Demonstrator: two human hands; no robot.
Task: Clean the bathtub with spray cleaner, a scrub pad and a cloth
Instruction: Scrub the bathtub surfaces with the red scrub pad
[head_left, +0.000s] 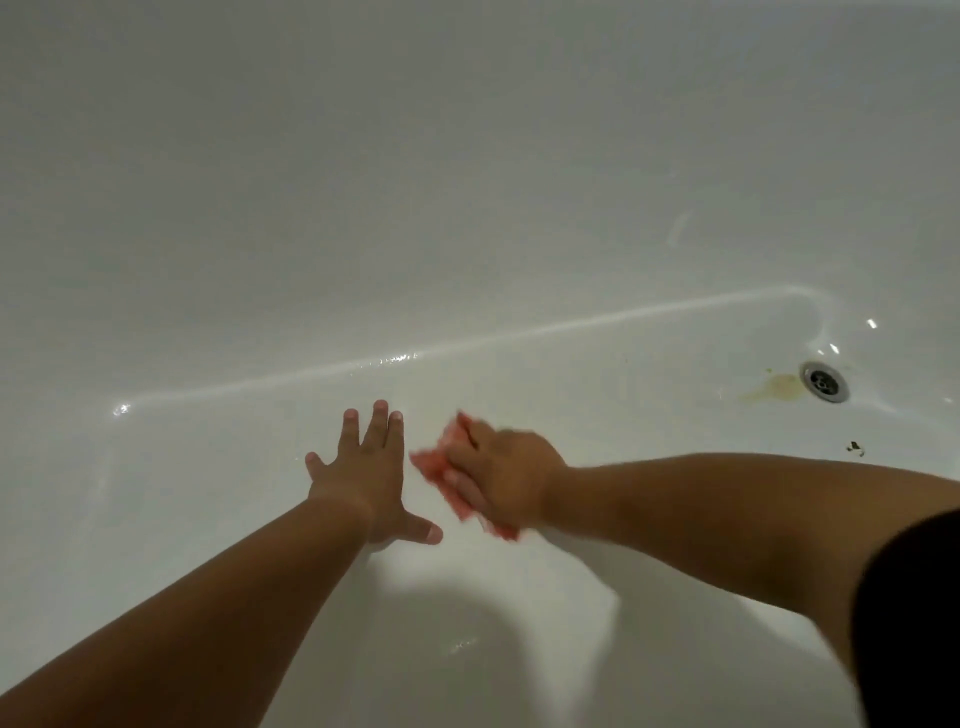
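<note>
Right hand grasps red cloth | left hand released, flat beside grip | risk: palm slips, wet bathtub.

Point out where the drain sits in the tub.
In the head view, the drain is at the right of the bathtub floor, just right of a yellowish stain.

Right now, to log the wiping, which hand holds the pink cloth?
The right hand: it holds the pink cloth; the left hand rests flat and empty.
</note>
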